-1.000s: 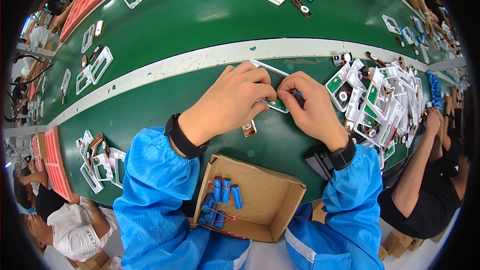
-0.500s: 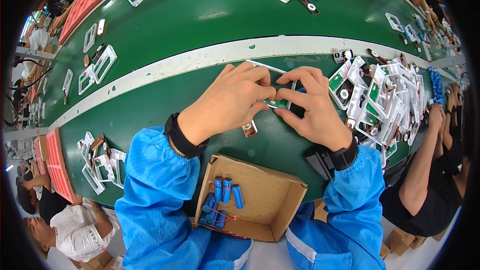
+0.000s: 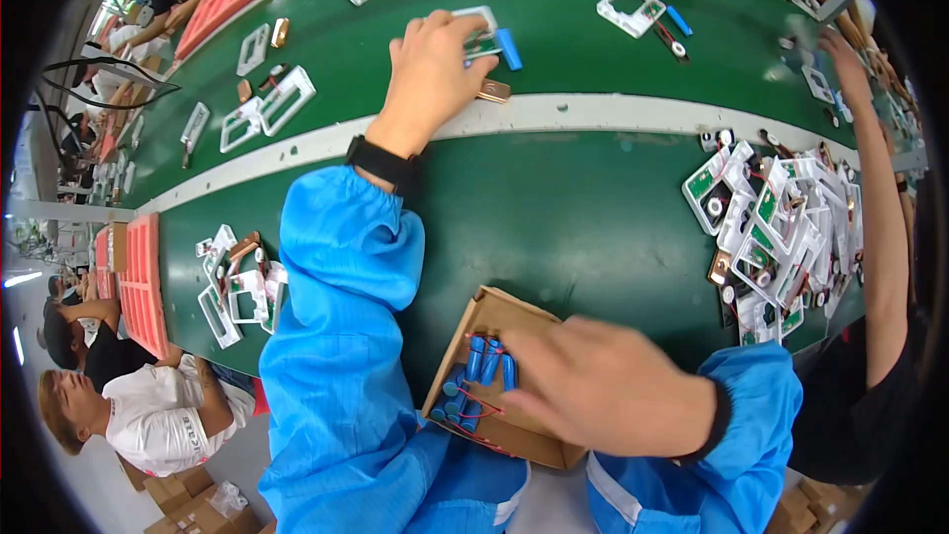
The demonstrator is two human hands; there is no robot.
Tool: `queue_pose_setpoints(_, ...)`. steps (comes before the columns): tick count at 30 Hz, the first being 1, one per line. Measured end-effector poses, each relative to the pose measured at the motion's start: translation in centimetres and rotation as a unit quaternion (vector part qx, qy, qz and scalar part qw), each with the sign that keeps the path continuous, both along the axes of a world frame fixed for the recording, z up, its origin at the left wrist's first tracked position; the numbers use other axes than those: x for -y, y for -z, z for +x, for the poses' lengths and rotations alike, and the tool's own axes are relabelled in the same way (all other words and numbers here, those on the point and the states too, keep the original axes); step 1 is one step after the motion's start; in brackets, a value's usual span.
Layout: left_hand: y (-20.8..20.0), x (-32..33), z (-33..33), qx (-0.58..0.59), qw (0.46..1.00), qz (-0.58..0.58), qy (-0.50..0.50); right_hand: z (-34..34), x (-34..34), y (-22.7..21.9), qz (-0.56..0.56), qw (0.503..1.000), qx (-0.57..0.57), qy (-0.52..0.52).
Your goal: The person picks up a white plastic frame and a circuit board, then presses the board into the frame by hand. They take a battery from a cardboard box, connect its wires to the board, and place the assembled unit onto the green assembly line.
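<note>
My left hand (image 3: 435, 74) is stretched out to the far green surface, its fingers closed round the edge of a white plastic frame (image 3: 478, 16). A blue cylindrical cell (image 3: 508, 48) lies at that frame's right side, and a copper-coloured piece (image 3: 494, 91) sits just below. Part of the frame is hidden behind my fingers. My right hand (image 3: 618, 391) hovers over the open cardboard box (image 3: 509, 309) near my body, smeared by motion. Whether its fingers hold anything cannot be made out. Several blue cells (image 3: 481, 361) with red wires lie in the box.
A heap of white frames (image 3: 781, 227) with green boards stands at the right. More frames (image 3: 242, 282) lie at the left, near red trays (image 3: 143, 282). A white rail (image 3: 583, 111) divides the green surfaces. A co-worker's arm (image 3: 875, 148) reaches in at the far right.
My left hand has carried the white frame forward, over the rail to the far surface. My right hand has let go of it and come back over the box. The view has shifted.
</note>
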State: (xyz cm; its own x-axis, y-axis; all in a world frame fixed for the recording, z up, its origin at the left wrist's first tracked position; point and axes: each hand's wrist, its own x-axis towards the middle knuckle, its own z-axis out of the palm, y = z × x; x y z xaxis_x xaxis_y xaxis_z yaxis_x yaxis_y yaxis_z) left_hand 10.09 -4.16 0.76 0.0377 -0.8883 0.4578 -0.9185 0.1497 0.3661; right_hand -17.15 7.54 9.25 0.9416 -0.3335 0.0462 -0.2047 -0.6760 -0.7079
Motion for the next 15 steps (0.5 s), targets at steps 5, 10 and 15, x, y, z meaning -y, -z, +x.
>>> queue_pose_setpoints(5, 1.1, -0.7, 0.8, -0.08, 0.991, 0.101, -0.034, 1.9, -2.1, 3.0, -0.186, 0.978, -0.079, -0.059)
queue_pose_setpoints(10, 1.2, -1.6, 4.2, -0.004, 0.986, 0.108, -0.129, 1.6, -0.5, 0.9, -0.099, 0.991, 0.057, -0.066)
queue_pose_setpoints(15, 0.2, -3.7, 12.4, 0.142, 0.877, 0.218, -0.403, -0.2, 3.9, -0.3, 0.008, 0.962, 0.271, -0.025)
